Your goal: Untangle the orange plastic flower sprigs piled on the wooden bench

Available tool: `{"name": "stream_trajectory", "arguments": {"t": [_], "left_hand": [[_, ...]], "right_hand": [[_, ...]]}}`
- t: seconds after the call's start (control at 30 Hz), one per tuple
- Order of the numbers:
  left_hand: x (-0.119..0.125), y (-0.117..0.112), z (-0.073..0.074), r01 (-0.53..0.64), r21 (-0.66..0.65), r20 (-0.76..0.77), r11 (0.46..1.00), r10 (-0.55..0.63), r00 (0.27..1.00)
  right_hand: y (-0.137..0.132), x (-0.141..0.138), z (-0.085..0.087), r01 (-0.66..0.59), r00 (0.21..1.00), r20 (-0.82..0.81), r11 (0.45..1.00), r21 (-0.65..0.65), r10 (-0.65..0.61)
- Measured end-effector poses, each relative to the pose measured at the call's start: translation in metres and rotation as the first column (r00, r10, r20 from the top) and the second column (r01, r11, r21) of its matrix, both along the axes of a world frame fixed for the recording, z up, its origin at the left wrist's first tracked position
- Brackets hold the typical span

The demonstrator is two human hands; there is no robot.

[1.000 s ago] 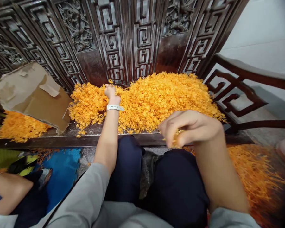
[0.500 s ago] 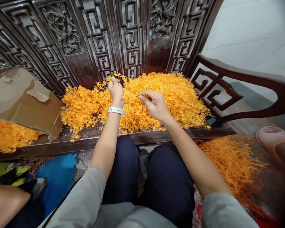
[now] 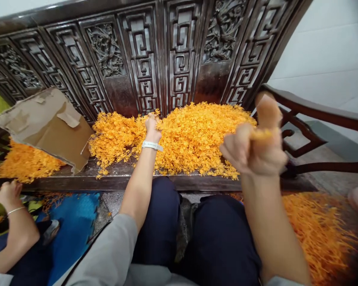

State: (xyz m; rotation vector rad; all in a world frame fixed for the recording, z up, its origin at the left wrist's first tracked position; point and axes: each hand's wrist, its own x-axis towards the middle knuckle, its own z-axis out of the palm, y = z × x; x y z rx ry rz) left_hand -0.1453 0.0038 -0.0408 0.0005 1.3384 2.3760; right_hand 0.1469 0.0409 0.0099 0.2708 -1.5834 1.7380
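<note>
My left hand (image 3: 152,129), with a white wristband, is closed around an orange plastic flower sprig (image 3: 157,113) at the back of the flower pile. Its fingertips are mostly hidden behind the hand. The heap of orange flower sprigs (image 3: 199,139) spreads over the dark wooden bench (image 3: 191,183) on both sides of it. My right hand (image 3: 264,157) is raised at the right end of the heap, near the armrest, smeared by motion. Its fingers are curled, and a small orange piece of sprig (image 3: 261,135) shows in them.
A torn cardboard box (image 3: 56,131) stands on the bench at left, with more orange flowers (image 3: 30,161) beyond it. The carved backrest (image 3: 116,85) and the armrest (image 3: 310,107) bound the bench. Orange stems (image 3: 319,230) lie on the floor at right. Another person's hand (image 3: 8,194) is at lower left.
My right hand has moved from beside my left hand out to the right and up, near the armrest. My left hand stays at the heap. The view has shifted, and another person's hand has appeared.
</note>
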Motion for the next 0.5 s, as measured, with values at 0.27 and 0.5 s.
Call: {"name": "stream_trajectory", "arguments": {"t": [0.27,0.5], "left_hand": [[0.062,0.013,0.025,0.483,-0.057,-0.246,0.874,-0.481,0.842],[0.071,0.009,0.022,0.562,-0.189,-0.414,0.805,-0.584,0.698]], "right_hand": [[0.052,-0.075,-0.060,0.533,0.774,0.501,0.825,-0.186,-0.387],[0.051,-0.068,-0.066,0.196,0.895,0.418,0.979,-0.053,-0.156]]}}
